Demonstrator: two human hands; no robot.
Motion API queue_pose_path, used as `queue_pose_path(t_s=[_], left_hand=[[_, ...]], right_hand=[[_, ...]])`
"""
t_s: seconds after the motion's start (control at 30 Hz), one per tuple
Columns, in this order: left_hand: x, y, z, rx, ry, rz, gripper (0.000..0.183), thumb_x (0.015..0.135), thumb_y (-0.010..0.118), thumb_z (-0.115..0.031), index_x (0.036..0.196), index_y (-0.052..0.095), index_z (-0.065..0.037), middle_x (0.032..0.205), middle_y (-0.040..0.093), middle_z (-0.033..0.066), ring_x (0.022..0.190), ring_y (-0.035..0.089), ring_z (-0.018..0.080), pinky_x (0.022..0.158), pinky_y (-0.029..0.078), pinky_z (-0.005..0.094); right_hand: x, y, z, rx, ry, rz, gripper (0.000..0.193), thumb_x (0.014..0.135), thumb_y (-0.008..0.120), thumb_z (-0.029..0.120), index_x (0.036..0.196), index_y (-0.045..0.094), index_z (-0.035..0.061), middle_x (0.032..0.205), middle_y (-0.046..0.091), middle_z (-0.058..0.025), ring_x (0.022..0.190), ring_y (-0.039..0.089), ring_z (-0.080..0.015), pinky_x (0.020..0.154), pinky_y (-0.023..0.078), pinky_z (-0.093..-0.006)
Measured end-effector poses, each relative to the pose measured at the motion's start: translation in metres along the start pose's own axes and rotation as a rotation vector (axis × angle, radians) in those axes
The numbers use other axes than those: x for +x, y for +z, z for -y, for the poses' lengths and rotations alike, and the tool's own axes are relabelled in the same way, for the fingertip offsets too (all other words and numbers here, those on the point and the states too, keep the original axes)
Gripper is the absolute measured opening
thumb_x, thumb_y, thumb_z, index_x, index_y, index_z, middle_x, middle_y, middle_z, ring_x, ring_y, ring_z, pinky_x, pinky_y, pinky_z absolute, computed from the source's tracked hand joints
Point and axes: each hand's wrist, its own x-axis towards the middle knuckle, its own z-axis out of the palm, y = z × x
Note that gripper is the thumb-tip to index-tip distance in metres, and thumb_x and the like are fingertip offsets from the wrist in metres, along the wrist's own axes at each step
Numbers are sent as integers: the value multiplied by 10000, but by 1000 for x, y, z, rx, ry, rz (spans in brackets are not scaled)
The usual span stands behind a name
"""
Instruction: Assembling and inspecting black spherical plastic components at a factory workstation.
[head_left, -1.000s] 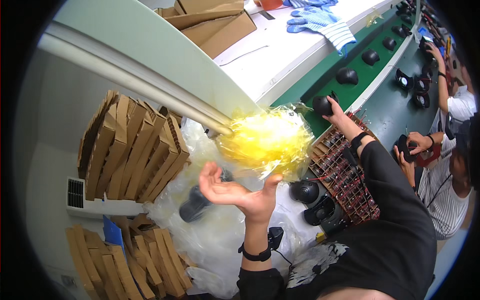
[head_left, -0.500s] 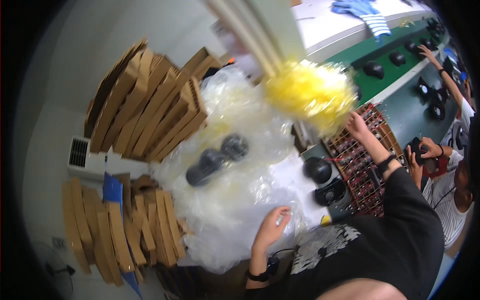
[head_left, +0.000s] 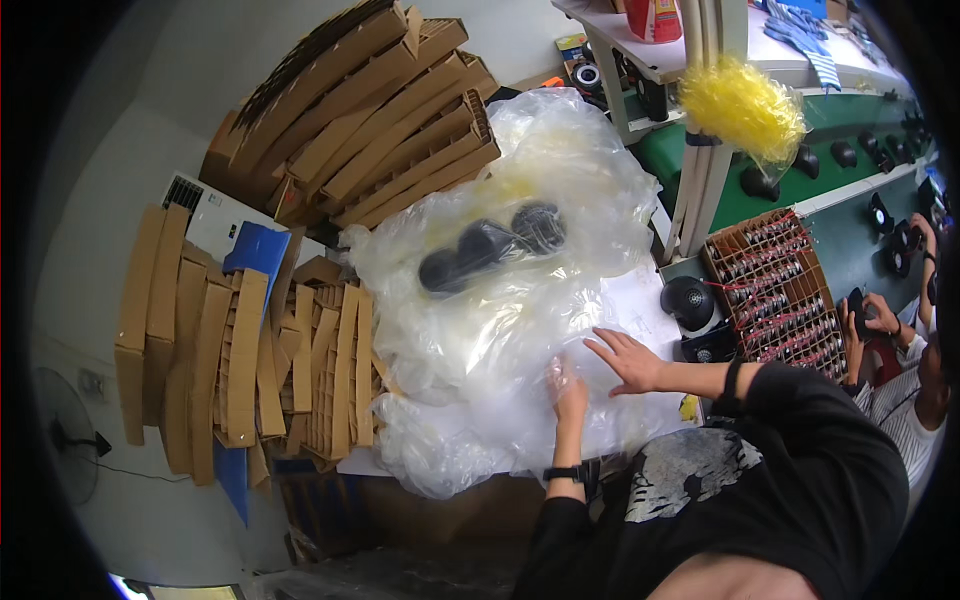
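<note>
My left hand (head_left: 568, 392) has its fingers closed on a clear plastic bag (head_left: 540, 370); film partly covers the fingertips. My right hand (head_left: 628, 364) reaches in from the right with fingers spread over the same film, holding nothing. Ahead of both hands spreads a big heap of clear plastic bags (head_left: 590, 150). Several dark rounded pieces (head_left: 485, 245) lie in a row within the film in the middle of this heap. Beyond my right hand, a clear bag of yellow strips (head_left: 745, 110) hangs at a pale post.
Stacked cardboard dividers (head_left: 330, 130) stand far left, with more cardboard (head_left: 230, 350) nearer. A black round housing (head_left: 687, 302) and a box of small wired parts (head_left: 775, 290) sit at right. Beyond runs a green conveyor (head_left: 720, 180). A co-worker's hands (head_left: 870, 315) hold a black part.
My right hand has come from beside the yellow bag to the film near my left hand. My left hand now has film over its fingertips. The view has shifted.
</note>
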Motion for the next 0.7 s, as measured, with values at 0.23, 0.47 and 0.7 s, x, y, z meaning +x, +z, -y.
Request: queue_pose_path(t_s=[0.23,0.47,0.7], left_hand=[[81,7,29,-158,65,-38,567,810,563,-155,1334,380,-39,1322,415,195,1244,367,376,1042,296,475],[146,25,23,-200,276,-134,584,812,561,-135,1341,350,-7,1370,359,200,1288,316,383,1058,281,467],[218,36,-14,-143,324,-208,553,805,554,-108,1312,376,21,1371,377,172,1306,303,357,1080,264,452]], right_hand=[[14,57,-26,220,205,5,136,790,572,67,900,636,21,896,599,-139,843,588,-317,730,485,-393],[14,-18,2,414,238,-108,146,790,530,47,906,611,12,855,583,-137,868,561,-305,759,456,-378],[15,-44,13,530,161,-136,126,760,536,31,860,612,32,863,596,-121,872,559,-297,775,453,-372]])
